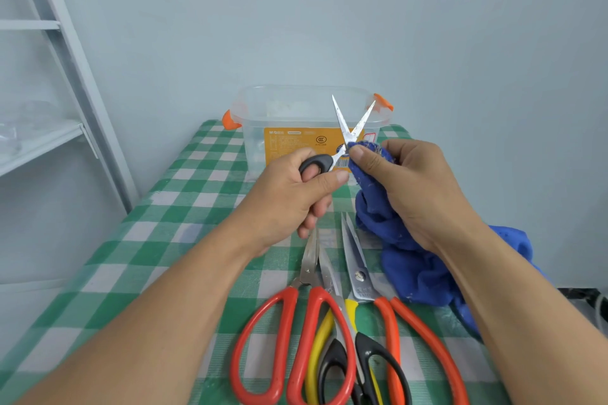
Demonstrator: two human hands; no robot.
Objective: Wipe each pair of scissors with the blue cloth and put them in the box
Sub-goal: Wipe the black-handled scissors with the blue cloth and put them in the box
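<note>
A small pair of scissors [343, 130] with thin, pointed steel blades is held up in the air in front of the box [253, 138], its blades spread into a narrow V. The left hand [289, 197] grips its smooth black plastic handle, with a finger through the oval loop and the thumb lying along the side. The right hand [418, 187] pinches a fold of the blue cloth [418, 270] between thumb and fingers right at the pivot where the two blades cross. The cloth is a soft, fuzzy fabric flecked with pale lint, and it hangs from that hand in a rumpled bunch down onto the surface [158, 230], which is covered in a woven green and white check. The box stands at the far end of the surface against the wall. It is a clear plastic tub with rounded corners, an orange clip [230, 120] at each end and an orange printed label [289, 145] on its front wall. Three larger pairs lie closed and close together near the person, blades pointing towards the box: red-handled scissors [307, 273] with wide teardrop loops on the left, yellow and black scissors [318, 339] partly under them in the middle, and orange-handled shears [360, 276] with a broad blade and round rivet on the right, just beside the cloth. A white metal shelf frame [75, 52] stands at the left.
</note>
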